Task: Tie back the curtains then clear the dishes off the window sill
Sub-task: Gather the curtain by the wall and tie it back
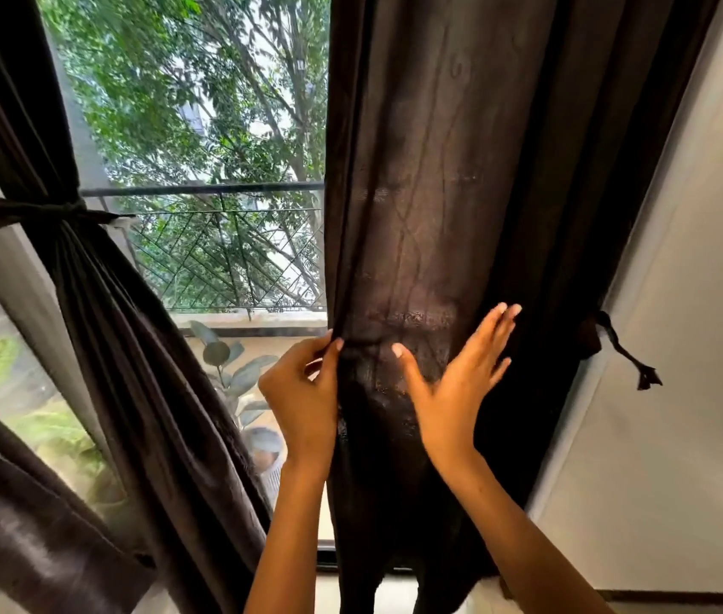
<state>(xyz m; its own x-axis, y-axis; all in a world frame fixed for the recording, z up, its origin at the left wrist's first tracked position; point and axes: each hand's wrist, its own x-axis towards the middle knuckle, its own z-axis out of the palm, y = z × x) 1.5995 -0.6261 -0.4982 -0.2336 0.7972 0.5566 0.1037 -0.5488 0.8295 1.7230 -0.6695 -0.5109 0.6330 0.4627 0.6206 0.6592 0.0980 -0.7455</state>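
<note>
A dark brown right curtain [461,192] hangs loose in front of me. My left hand [304,392] pinches its left edge, fingers curled round the fabric. My right hand [461,374] lies flat against the cloth with fingers straight and spread. The left curtain [120,347] is gathered and held by a dark tie-back band [18,210]. A second tie-back cord [625,352] dangles from the wall at the right of the loose curtain. No dishes are in view.
Through the window glass [217,241] I see a balcony railing [226,188], trees and a potted plant [253,392]. A white wall [683,392] stands at the right. Another dark curtain fold [18,525] fills the lower left.
</note>
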